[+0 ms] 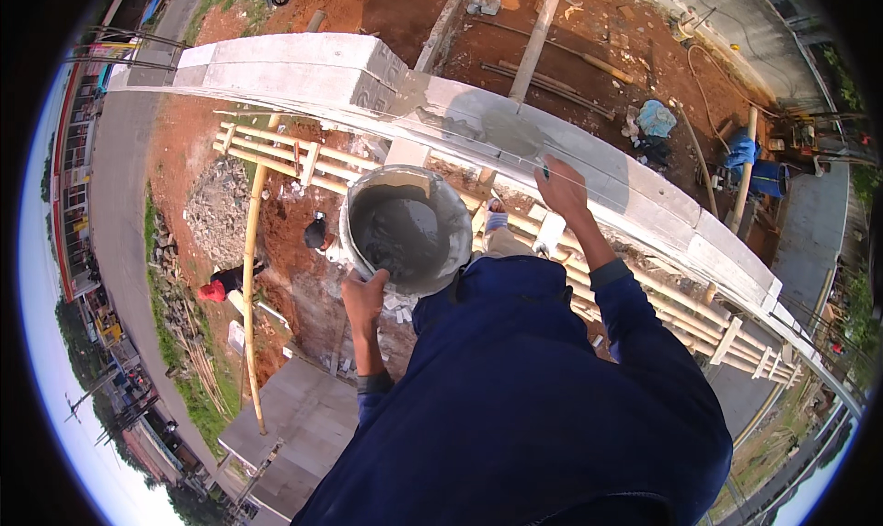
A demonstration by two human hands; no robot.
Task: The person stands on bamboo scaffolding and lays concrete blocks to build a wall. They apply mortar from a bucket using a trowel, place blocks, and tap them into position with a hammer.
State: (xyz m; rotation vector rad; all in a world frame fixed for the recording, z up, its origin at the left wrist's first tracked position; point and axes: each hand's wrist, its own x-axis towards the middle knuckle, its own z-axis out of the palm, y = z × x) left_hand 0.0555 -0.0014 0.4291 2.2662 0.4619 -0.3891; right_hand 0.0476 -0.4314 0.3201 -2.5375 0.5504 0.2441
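Note:
My left hand (364, 296) is closed over the near rim of a bucket (351, 221), the thumb hooked inside. Wet grey mortar (400, 232) partly fills this bucket, and dried splashes crust its lip. Over the near edge of a pale block wall (589, 149), my right hand (561, 188) is closed on a green-handled tool (545, 170). The rest of that tool cannot be made out. Just beyond those fingers, a wet mortar patch (510, 132) lies on the wall top, with a thinner smear to its left. A raised block (322, 62) sits farther left along the wall.
Bamboo scaffolding (644, 301) runs along the wall's near side beneath me, with an upright bamboo pole (253, 287) at left. Another person (318, 235) is below, beside the bucket. A wooden prop (536, 43) leans against the wall's far side. Thin string follows the wall.

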